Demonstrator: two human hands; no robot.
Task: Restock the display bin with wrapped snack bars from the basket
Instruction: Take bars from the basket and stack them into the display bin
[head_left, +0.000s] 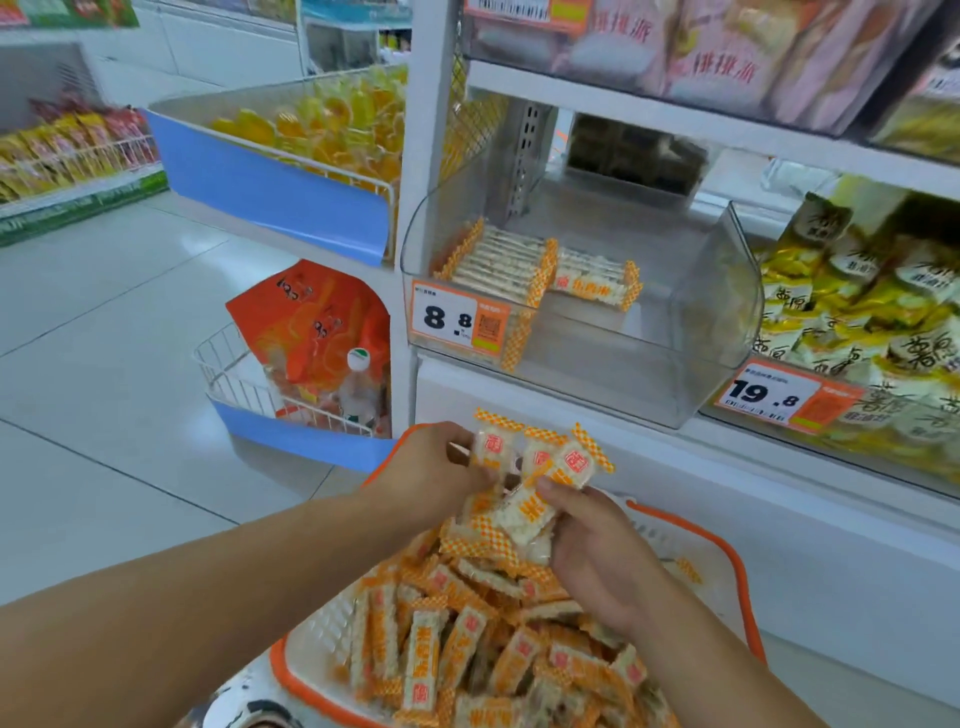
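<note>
Two hands, left (431, 470) and right (597, 545), together hold three orange-checked wrapped snack bars (540, 462) above a white orange-rimmed basket (727, 551); clear plastic display bin (717, 306) holds two rows.

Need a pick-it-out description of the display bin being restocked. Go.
Start at the white shelf upright in the middle of the view. Immediately right of it, on the lower shelf, sits the clear plastic display bin with an orange "8.8" price tag. Unlike the full neighbouring bins, it holds only a short row of orange-checked wrapped snack bars.
</note>
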